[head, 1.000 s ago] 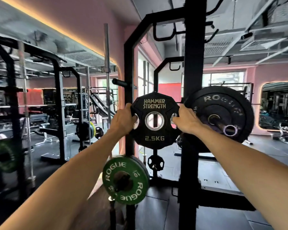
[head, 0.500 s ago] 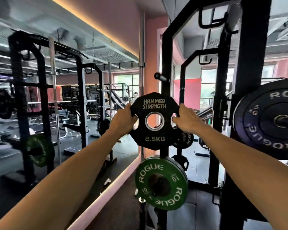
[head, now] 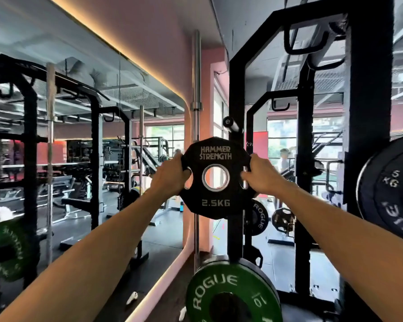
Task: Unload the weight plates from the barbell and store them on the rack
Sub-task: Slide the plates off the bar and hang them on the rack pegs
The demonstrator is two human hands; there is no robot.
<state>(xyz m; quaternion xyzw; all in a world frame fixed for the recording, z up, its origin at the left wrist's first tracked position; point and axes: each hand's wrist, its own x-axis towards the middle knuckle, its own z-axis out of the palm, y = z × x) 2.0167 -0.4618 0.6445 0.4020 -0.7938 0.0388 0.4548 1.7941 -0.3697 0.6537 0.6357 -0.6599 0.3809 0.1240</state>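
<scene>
Gripping 2.5 kg plate (head: 215, 177) edges: left hand (head: 171, 176), right hand (head: 260, 176), fingers curled into grip slots.

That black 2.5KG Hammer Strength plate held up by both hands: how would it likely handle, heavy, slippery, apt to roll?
The 2.5KG plate is probably light for a plate, going by its marking. It looks rigid. The left hand and right hand hook into grip cut-outs, so slipping seems unlikely. Its faceted edge should roll poorly.
</scene>
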